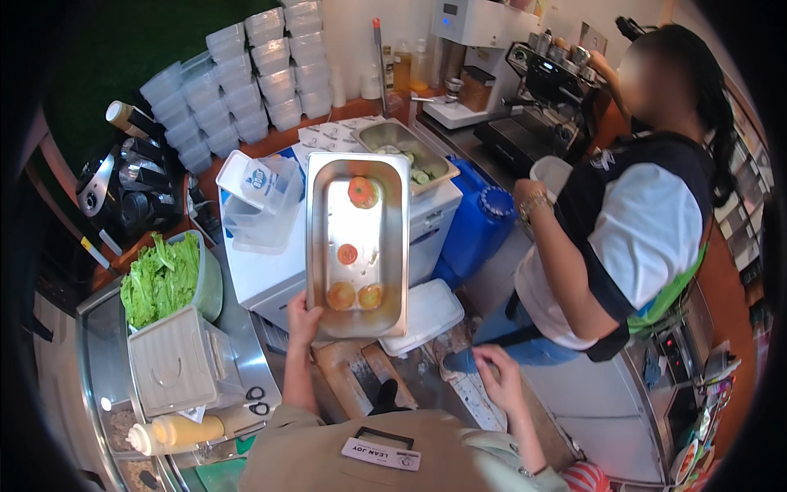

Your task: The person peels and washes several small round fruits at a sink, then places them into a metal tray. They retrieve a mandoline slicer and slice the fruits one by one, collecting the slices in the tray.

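1. Steel pan (359,328) was held up in front of the body, its bare interior seen from above; four tomato pieces (348,254) were spread along its base, two of them side by side at the near end.
2. Its near left corner was gripped by the left hand (303,318). Thumb laid on the rim; remaining fingers were hidden, so how far they were curled could not be told.
3. Right hand (502,384) was held well apart from the pan, nothing grasped, fingers loosely parted and slightly bent.
4. At lower left, squeeze bottles (192,429) were placed near a lidded container (168,361); beyond it, a tub (211,275) was heaped with lettuce (161,275).
5. Past the pan, a white chest (270,287) was topped with a clear box (279,217) and a second metal pan (443,178) holding green slices (420,175).
6. Blue jerrycan (475,217) was noted beside the chest; at right, a co-worker (648,205) was seen, one arm raised toward a coffee machine (548,82).
7. Farther back, clear containers (246,90) were stacked in columns.
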`<state>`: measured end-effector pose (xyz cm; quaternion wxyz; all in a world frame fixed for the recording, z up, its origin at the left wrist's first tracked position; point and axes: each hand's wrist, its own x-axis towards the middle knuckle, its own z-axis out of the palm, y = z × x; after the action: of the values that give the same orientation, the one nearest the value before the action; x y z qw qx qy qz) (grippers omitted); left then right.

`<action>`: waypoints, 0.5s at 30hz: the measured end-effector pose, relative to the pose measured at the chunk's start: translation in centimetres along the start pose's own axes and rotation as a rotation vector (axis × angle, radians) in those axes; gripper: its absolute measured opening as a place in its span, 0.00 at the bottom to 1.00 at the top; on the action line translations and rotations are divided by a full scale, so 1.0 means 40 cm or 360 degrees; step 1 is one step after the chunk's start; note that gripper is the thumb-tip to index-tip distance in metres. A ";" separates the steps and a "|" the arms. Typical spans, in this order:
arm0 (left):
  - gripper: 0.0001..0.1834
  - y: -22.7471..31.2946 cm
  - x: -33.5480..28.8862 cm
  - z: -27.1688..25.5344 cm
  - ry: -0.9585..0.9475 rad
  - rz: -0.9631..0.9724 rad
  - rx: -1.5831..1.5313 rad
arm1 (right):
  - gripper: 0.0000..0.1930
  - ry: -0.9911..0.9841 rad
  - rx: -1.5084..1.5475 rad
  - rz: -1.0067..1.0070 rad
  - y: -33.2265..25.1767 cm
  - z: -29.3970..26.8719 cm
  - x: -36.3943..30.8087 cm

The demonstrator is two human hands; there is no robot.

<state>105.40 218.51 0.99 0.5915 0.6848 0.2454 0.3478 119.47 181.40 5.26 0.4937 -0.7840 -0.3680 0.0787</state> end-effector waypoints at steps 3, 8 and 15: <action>0.15 0.096 -0.159 -0.070 -0.0386 0.0058 -0.0121 | 0.09 -0.0085 -0.0014 -0.0535 -0.173 -0.012 0.058; 0.06 0.197 -0.414 -0.111 -0.0711 -0.0104 0.0276 | 0.17 -0.0305 -0.0296 -0.0811 -0.218 0.005 -0.031; 0.08 0.244 -0.651 0.113 -0.1372 -0.0201 0.0273 | 0.30 -0.0412 -0.1270 -0.0156 -0.045 -0.101 -0.315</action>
<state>91.50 194.39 5.46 0.6009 0.7975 0.0456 -0.0279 111.50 170.67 5.77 0.1042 -0.8788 -0.4656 0.0043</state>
